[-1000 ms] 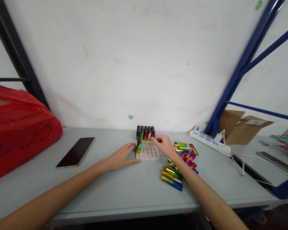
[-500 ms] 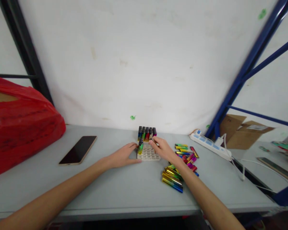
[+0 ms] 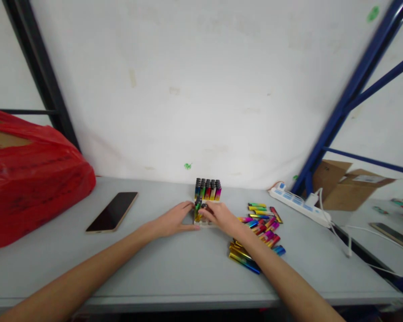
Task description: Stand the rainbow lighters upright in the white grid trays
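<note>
Lighter in right hand

On the table, 1 phone is left of the tray, loose lighters right, upright lighters behind, 1 power strip far right.

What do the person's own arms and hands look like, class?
Both forearms are slender and uncovered, with no sleeve in view. The left hand and right hand are gloveless; no watch or bracelet shows. Rings are too small to judge.
</note>
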`<action>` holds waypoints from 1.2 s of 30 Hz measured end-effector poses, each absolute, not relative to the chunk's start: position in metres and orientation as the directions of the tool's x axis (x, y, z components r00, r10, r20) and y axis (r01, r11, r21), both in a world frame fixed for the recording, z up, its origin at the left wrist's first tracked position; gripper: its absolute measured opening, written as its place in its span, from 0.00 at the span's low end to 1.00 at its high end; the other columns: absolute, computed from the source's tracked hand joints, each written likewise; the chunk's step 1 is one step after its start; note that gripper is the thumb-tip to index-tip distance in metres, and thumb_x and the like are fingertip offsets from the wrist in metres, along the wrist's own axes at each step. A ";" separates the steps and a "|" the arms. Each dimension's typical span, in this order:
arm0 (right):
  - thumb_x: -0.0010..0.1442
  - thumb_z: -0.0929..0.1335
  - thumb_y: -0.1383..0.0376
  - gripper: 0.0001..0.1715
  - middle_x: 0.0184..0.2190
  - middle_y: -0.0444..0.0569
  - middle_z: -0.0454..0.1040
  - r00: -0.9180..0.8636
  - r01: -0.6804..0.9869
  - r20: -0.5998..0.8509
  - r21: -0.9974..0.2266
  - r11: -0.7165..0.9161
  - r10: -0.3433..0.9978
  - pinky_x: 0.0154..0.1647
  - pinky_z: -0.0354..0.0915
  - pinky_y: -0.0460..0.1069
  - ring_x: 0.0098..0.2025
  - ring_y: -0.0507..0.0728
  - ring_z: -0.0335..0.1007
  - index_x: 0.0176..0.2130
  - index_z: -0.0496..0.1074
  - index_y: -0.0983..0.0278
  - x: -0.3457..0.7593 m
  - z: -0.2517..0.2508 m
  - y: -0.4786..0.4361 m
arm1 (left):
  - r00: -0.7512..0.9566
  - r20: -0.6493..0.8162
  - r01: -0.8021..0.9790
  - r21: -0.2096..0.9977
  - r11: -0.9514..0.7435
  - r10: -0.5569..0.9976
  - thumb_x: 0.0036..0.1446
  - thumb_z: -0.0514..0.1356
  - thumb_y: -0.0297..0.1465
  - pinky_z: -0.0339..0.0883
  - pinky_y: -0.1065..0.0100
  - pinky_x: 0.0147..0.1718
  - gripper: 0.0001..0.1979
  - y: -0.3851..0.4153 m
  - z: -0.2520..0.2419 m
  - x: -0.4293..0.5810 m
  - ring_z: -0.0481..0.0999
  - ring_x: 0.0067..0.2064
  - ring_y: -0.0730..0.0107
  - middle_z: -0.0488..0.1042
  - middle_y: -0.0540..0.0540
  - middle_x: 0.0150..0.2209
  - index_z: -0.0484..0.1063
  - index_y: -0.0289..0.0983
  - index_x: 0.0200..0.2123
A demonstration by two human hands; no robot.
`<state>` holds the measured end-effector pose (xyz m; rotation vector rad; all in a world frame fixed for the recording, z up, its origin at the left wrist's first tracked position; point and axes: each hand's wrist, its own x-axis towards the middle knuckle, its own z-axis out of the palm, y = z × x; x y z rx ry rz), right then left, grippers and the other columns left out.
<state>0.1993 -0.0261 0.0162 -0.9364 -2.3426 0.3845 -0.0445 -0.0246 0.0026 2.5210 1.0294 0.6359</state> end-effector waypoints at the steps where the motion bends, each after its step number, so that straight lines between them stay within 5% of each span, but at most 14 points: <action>1: 0.78 0.66 0.55 0.16 0.33 0.49 0.80 -0.604 0.547 0.405 -0.416 0.727 0.686 0.37 0.63 0.48 0.34 0.56 0.74 0.39 0.70 0.62 0.200 0.017 -0.025 | 0.637 0.281 0.561 0.468 -0.682 0.717 0.63 0.66 0.57 0.66 0.50 0.67 0.36 -0.024 0.002 -0.045 0.74 0.65 0.44 0.75 0.36 0.64 0.70 0.39 0.64; 10: 0.78 0.63 0.49 0.24 0.37 0.56 0.82 -0.623 0.738 0.297 -0.083 0.670 0.723 0.38 0.64 0.50 0.37 0.60 0.78 0.46 0.75 0.66 0.191 0.029 -0.031 | 0.645 0.294 0.560 0.446 -0.698 0.705 0.63 0.65 0.59 0.69 0.52 0.64 0.34 -0.017 -0.002 -0.046 0.76 0.62 0.45 0.77 0.38 0.59 0.73 0.40 0.60; 15: 0.77 0.63 0.46 0.27 0.35 0.52 0.82 -0.650 0.718 0.234 -0.121 0.686 0.722 0.37 0.61 0.48 0.37 0.57 0.77 0.41 0.77 0.64 0.203 0.043 -0.034 | 0.629 0.282 0.585 0.443 -0.680 0.725 0.62 0.65 0.60 0.68 0.52 0.65 0.37 -0.016 -0.003 -0.046 0.76 0.63 0.45 0.76 0.37 0.62 0.72 0.39 0.61; 22: 0.77 0.67 0.64 0.14 0.47 0.59 0.81 -0.410 0.889 0.215 -0.123 0.441 0.887 0.54 0.68 0.50 0.49 0.59 0.79 0.51 0.80 0.67 0.306 0.042 -0.005 | 0.615 0.258 0.620 0.425 -0.659 0.745 0.60 0.64 0.63 0.66 0.50 0.68 0.39 -0.014 -0.004 -0.048 0.75 0.65 0.43 0.74 0.35 0.65 0.72 0.40 0.62; 26: 0.67 0.67 0.76 0.25 0.63 0.65 0.76 -0.166 0.980 0.168 -0.083 0.182 0.972 0.68 0.63 0.54 0.65 0.64 0.73 0.61 0.78 0.69 0.366 0.037 0.012 | 0.615 0.251 0.626 0.420 -0.657 0.747 0.61 0.63 0.63 0.66 0.50 0.69 0.39 -0.015 -0.001 -0.047 0.74 0.66 0.44 0.74 0.36 0.66 0.72 0.40 0.62; 36: 0.65 0.73 0.68 0.09 0.45 0.55 0.87 -0.222 0.958 0.117 -0.160 0.239 0.968 0.49 0.71 0.49 0.45 0.60 0.82 0.45 0.83 0.65 0.374 0.027 0.026 | 0.613 0.262 0.621 0.423 -0.660 0.745 0.61 0.64 0.60 0.67 0.51 0.68 0.39 -0.018 0.001 -0.046 0.76 0.66 0.43 0.75 0.35 0.65 0.72 0.38 0.62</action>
